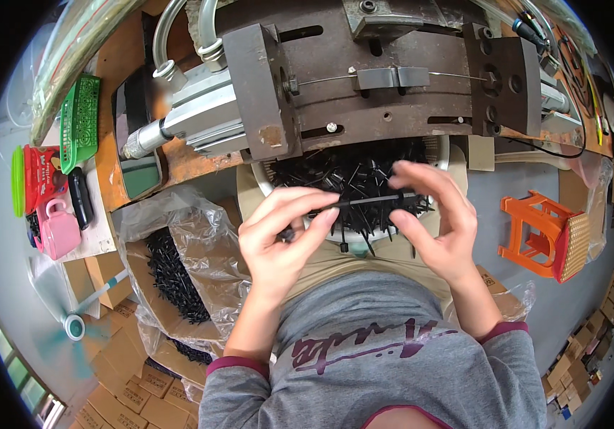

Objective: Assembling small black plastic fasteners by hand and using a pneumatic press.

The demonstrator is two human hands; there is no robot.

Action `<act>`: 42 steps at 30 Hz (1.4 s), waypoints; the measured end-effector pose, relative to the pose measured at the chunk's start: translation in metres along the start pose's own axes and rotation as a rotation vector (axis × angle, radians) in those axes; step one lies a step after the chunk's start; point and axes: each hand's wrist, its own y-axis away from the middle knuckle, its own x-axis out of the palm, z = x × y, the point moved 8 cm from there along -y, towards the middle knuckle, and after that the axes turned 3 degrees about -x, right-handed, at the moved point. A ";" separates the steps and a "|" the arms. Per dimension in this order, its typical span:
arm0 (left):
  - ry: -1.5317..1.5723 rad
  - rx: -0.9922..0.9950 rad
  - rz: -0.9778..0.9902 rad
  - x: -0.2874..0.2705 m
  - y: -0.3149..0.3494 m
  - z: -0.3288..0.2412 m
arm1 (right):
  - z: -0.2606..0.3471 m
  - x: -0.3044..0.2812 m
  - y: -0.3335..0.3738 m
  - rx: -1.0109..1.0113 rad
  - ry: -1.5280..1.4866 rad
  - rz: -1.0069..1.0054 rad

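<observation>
While the left hand (278,234) pinches the thin dark rod (375,201) above the tub (444,151), twelve o'clock from the shirt (364,307), and the right hand (446,225) holds its fingers apart, a light, level grip seems best.

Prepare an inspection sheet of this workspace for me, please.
Surface: brown wooden bench bearing a dark-brown metal machine.
Job's things: slim black rod-like part; small black pieces heaped in a white tub.
Clutter: green plastic basket and pink plastic container, left.
Hands: left hand pinches the rod-like part; right hand open around its other end, contact unclear.
Cables: thin black cable, right; clear hoses, upper left.
Surroundings: orange plastic stool, brown cardboard boxes.
</observation>
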 end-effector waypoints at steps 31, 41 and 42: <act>-0.080 -0.217 0.401 0.045 0.025 0.011 | 0.087 0.018 -0.048 -0.712 0.817 0.124; -0.334 0.119 0.167 0.025 0.014 -0.014 | 0.094 0.020 -0.059 -0.585 0.899 0.186; -0.357 0.133 0.128 0.022 0.015 -0.007 | 0.095 0.019 -0.060 -0.576 0.909 0.217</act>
